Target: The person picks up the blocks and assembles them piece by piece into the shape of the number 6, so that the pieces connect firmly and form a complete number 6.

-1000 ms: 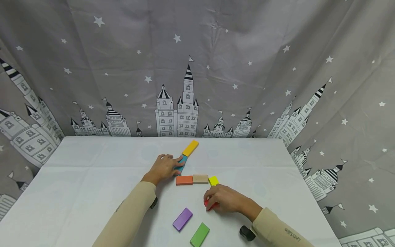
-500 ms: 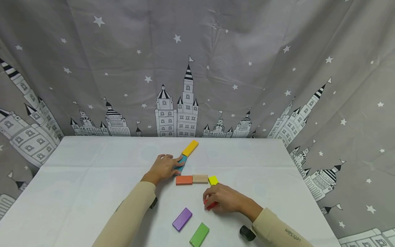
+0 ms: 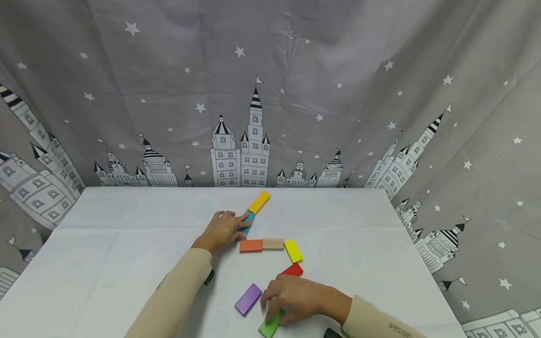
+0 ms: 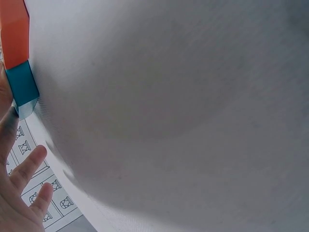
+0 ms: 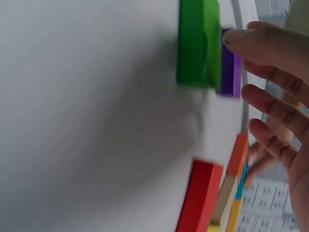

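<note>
My left hand (image 3: 221,227) holds the flat blue block (image 3: 247,224) between thumb and fingers; its other fingers spread apart in the left wrist view. An amber block (image 3: 258,202) lies off the blue one's far end, an orange block (image 3: 251,246) by its near end. A tan block (image 3: 273,244), a yellow block (image 3: 293,251) and a red block (image 3: 294,269) continue the curved row. Over the green block (image 3: 268,326) is my right hand (image 3: 296,296), partly hiding it. In the right wrist view its fingers are spread, with the thumb close beside the green block (image 5: 197,43).
A purple block (image 3: 248,299) lies left of the right hand. The white tabletop (image 3: 127,263) extends to both sides. Behind and beside it hangs a grey curtain (image 3: 287,131) printed with castles and stars.
My right hand has let go of the red block and moved toward me, over the green block. The red block now lies angled by the yellow one. My left hand stays on the blue block.
</note>
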The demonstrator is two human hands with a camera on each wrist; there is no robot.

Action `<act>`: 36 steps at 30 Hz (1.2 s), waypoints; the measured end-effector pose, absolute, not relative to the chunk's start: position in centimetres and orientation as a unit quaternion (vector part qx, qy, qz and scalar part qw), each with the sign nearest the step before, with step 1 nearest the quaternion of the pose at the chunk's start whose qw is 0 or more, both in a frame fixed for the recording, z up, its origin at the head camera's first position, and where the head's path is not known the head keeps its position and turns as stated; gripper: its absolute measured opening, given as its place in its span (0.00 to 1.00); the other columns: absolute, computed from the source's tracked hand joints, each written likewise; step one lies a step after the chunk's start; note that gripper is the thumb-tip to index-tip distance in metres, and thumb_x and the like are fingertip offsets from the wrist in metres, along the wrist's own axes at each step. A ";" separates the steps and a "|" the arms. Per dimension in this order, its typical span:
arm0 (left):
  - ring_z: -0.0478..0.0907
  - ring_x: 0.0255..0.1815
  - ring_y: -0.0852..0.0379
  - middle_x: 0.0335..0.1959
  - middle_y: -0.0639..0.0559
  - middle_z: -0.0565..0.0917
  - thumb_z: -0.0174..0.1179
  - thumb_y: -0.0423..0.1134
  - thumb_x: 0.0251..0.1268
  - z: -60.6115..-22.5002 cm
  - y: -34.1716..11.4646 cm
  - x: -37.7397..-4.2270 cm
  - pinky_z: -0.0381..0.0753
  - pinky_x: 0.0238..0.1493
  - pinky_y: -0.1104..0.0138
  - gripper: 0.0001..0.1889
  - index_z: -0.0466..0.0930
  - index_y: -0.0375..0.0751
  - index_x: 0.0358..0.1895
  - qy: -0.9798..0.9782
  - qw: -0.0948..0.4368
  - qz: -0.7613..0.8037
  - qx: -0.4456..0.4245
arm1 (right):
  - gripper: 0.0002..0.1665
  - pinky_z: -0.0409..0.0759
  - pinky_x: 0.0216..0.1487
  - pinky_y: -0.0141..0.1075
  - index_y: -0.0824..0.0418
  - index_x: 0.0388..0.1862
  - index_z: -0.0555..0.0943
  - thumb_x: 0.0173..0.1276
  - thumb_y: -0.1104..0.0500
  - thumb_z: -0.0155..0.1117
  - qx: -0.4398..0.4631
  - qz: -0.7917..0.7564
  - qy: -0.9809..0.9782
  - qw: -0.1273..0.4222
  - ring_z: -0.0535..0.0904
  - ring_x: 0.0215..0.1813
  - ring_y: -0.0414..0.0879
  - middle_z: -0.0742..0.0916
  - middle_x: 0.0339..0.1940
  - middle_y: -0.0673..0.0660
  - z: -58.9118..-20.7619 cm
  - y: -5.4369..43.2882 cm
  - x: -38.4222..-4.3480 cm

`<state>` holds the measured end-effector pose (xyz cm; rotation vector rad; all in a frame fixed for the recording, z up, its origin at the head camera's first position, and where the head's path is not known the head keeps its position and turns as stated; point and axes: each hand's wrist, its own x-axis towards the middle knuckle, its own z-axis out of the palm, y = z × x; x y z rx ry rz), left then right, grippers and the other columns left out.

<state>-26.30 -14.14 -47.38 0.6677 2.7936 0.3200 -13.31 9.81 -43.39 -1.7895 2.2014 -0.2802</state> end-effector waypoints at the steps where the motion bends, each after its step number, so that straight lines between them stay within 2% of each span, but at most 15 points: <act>1: 0.64 0.68 0.40 0.71 0.55 0.66 0.64 0.53 0.59 -47.4 -14.1 -26.3 0.55 0.69 0.41 0.29 0.72 0.57 0.65 0.959 0.127 0.110 0.228 | 0.14 0.59 0.56 0.16 0.44 0.48 0.87 0.63 0.54 0.70 -0.630 -0.092 0.756 0.151 0.73 0.53 0.31 0.83 0.50 0.41 -43.4 9.5 -13.1; 9: 0.64 0.68 0.40 0.71 0.55 0.66 0.64 0.53 0.58 -47.3 -14.1 -26.3 0.54 0.69 0.41 0.29 0.72 0.57 0.65 0.959 0.128 0.112 0.225 | 0.15 0.54 0.54 0.13 0.43 0.49 0.86 0.63 0.57 0.69 -0.670 -0.064 0.717 0.181 0.72 0.53 0.29 0.84 0.50 0.40 -44.0 8.3 -12.6; 18: 0.64 0.68 0.40 0.71 0.55 0.66 0.64 0.53 0.59 -47.2 -14.2 -26.2 0.54 0.69 0.41 0.29 0.72 0.56 0.65 0.958 0.123 0.116 0.230 | 0.17 0.54 0.52 0.12 0.42 0.48 0.87 0.62 0.59 0.69 -0.677 -0.043 0.714 0.172 0.73 0.51 0.29 0.84 0.50 0.40 -44.5 8.0 -12.6; 25: 0.64 0.68 0.40 0.71 0.55 0.66 0.64 0.53 0.58 -47.2 -14.2 -26.2 0.54 0.69 0.42 0.29 0.73 0.56 0.65 0.958 0.125 0.120 0.229 | 0.17 0.57 0.51 0.13 0.42 0.51 0.86 0.64 0.57 0.69 -0.647 -0.050 0.738 0.185 0.72 0.50 0.29 0.83 0.51 0.41 -44.5 8.0 -12.9; 36: 0.64 0.68 0.40 0.71 0.56 0.67 0.64 0.53 0.58 -47.5 -14.2 -26.2 0.55 0.69 0.42 0.29 0.73 0.56 0.64 0.959 0.117 0.117 0.228 | 0.16 0.60 0.49 0.13 0.44 0.49 0.87 0.62 0.57 0.70 -0.636 -0.068 0.756 0.141 0.74 0.46 0.30 0.84 0.48 0.43 -44.9 8.0 -13.9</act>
